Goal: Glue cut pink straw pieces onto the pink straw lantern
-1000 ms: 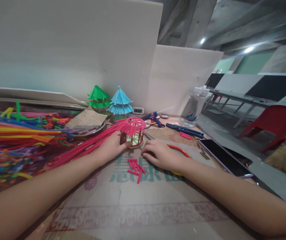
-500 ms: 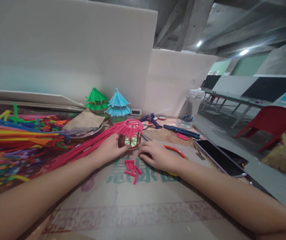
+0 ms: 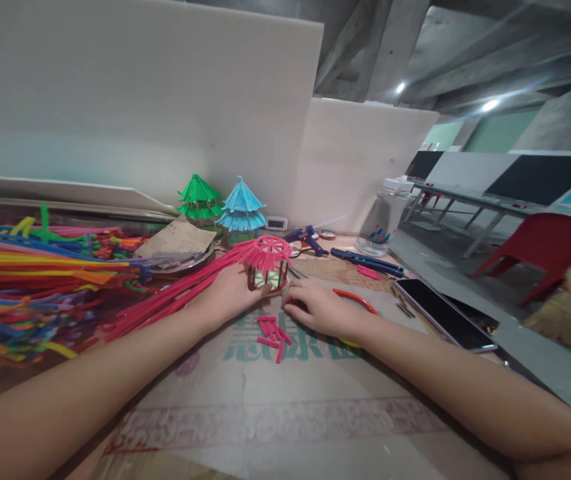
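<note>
A small pavilion model with a pink roof ring [image 3: 266, 252] stands on the cardboard [image 3: 265, 400], dark posts under its roof and a pale green base. My left hand [image 3: 232, 291] is closed around the left side of its base, the thumb at the front. Just right of the model rests my right hand [image 3: 312, 305], fingers curled; whether anything is in them is hidden. Short pink pieces [image 3: 274, 333] lie in front of the model. Orange-handled scissors [image 3: 355, 300] are partly under my right forearm. Long pink strips [image 3: 165, 300] lie behind my left arm.
Green [image 3: 199, 198] and blue [image 3: 242, 208] pavilions stand at the back, near a glue gun [image 3: 308, 240]. Blue pliers [image 3: 368, 261], a bottle [image 3: 381, 217] and a phone [image 3: 442, 313] are to the right. Colourful pipe cleaners [image 3: 40, 267] fill the left.
The whole view has shifted slightly, so things sit a little further right. My hands keep their places by the pink-roofed model.
</note>
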The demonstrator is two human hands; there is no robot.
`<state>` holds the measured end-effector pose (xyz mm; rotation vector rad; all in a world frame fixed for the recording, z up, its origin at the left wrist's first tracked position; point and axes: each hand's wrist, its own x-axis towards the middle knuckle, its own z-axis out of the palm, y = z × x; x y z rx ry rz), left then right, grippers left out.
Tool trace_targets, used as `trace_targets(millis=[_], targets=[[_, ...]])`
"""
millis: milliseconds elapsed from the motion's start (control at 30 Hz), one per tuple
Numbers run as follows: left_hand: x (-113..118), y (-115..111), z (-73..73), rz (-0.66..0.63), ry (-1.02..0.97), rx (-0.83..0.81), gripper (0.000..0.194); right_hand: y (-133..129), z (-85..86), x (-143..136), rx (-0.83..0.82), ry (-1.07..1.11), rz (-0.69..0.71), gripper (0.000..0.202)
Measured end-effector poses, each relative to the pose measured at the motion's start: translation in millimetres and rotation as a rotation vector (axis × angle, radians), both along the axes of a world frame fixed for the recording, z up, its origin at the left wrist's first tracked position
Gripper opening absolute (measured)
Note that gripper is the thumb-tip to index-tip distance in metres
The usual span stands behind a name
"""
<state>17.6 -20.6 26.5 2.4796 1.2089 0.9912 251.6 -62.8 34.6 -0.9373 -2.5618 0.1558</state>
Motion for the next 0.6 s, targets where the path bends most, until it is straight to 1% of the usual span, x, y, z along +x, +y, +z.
trace_targets(millis=[167, 267, 300, 367, 433, 500, 600], targets=[[-6.7, 7.1, -10.9, 0.124, 0.091, 0.000, 0.026, -2.1, 1.8, 0.1, -0.024, -0.005, -0.014, 0.011], [-7.9, 7.6, -12.2, 0.217, 0.151, -0.035, 0.030, -4.1, 1.5, 2.5, -0.018, 0.006, -0.022, 0.012], [-7.8, 6.9, -11.4, 0.221, 0.140, -0.046, 0.031, -4.2, 1.1, 4.0, -0.010, 0.014, -0.025, 0.013], [-7.2, 4.7, -8.7, 0.160, 0.072, -0.053, 0.031, -2.6, 0.4, 8.4, 0.021, 0.049, -0.052, 0.013], [-6.8, 2.3, -6.1, 0.080, -0.006, -0.038, 0.033, 2.9, 0.5, 15.1, 0.060, 0.113, -0.114, 0.013], [-6.9, 0.4, -4.4, 0.010, -0.044, -0.021, 0.034, 12.7, 1.1, 24.5, 0.075, 0.205, -0.228, 0.014], [-7.2, -1.5, -2.7, -0.073, -0.078, 0.010, 0.040, 34.3, 0.7, 43.1, 0.050, 0.327, -0.400, 0.013]])
